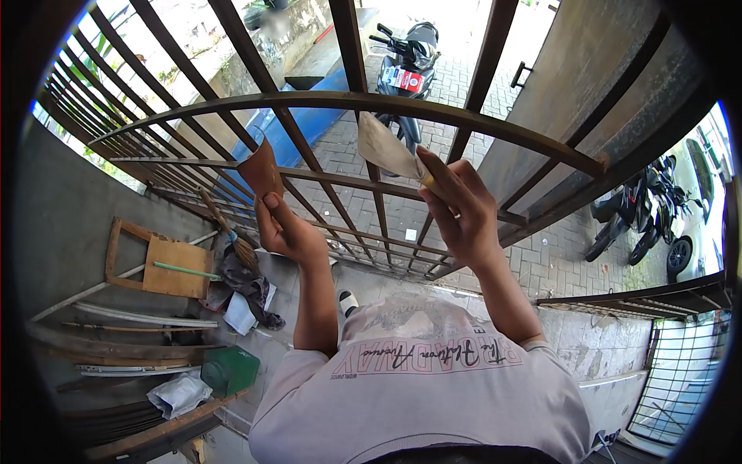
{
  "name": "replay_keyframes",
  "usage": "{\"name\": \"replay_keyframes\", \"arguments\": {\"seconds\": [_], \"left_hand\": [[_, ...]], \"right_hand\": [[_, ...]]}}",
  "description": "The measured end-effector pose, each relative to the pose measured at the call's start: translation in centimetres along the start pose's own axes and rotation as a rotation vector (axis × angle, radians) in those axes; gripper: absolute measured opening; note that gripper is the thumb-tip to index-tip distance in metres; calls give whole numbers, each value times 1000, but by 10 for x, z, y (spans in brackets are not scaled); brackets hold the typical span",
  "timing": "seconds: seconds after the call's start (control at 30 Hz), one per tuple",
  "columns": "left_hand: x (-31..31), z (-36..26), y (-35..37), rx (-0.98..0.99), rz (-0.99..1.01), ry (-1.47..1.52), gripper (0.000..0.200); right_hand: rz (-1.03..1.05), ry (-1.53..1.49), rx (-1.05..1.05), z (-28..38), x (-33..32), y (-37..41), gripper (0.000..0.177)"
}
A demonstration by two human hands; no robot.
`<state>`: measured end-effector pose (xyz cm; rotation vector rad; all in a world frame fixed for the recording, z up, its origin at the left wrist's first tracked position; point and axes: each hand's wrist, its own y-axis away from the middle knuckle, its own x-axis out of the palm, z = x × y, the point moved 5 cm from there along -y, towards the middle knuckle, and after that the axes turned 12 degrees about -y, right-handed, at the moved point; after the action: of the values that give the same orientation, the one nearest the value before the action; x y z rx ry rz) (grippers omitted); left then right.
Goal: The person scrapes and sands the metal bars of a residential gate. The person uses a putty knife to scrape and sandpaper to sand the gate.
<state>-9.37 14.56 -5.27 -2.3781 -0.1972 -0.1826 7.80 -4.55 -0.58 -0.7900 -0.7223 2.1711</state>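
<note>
My left hand (pixel 290 232) pinches a small, curved reddish-brown sheet that looks like sandpaper (pixel 261 168) between thumb and fingers. It is held upright in front of the metal bars. To its right, my right hand (pixel 464 209) is closed around the yellowish handle of a putty knife (pixel 386 148). The knife's broad, pale, smudged blade points up and left and overlaps the curved rail of the brown metal gate (pixel 325 100). The blade and the sheet are apart. Most of the knife's handle is hidden by my fingers.
Beyond the bars stands a motorcycle (pixel 410 62) beside a blue panel (pixel 301 116). More motorcycles (pixel 641 209) are parked at right. Lower left hold a broom (pixel 239 247), a wooden frame (pixel 124 247), poles and a green container (pixel 230 371) along the wall.
</note>
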Motion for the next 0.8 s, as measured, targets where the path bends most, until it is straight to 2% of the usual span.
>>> {"name": "replay_keyframes", "arguments": {"seconds": [0.13,0.2,0.37,0.43,0.47,0.53,0.6,0.67,0.73,0.8], "left_hand": [[-3,3,-4,-18,-36,45,39],[-4,5,-7,1,-56,84,39],[-5,10,-9,9,-64,121,40],[-8,40,-7,-154,61,45,39],[-7,41,-6,-149,60,51,39],[-3,21,-10,-17,-4,52,38],[-1,11,-16,16,-18,100,38],[-1,5,-21,41,-29,139,38],[0,-1,-33,158,-45,52,35],[0,-4,-42,213,-37,-46,35]], "right_hand": [[6,17,-110,-1,11,-7,58],[100,2,-120,7,15,-3,55],[-47,29,-22,10,9,-6,55],[54,36,-98,19,17,-12,54],[81,23,-130,22,19,-9,55],[35,40,-91,22,13,-2,55],[-62,27,-27,16,8,-2,55],[-26,46,-33,20,14,-8,54],[64,6,-77,27,24,-12,52],[49,-46,-86,25,27,-5,53]]}}
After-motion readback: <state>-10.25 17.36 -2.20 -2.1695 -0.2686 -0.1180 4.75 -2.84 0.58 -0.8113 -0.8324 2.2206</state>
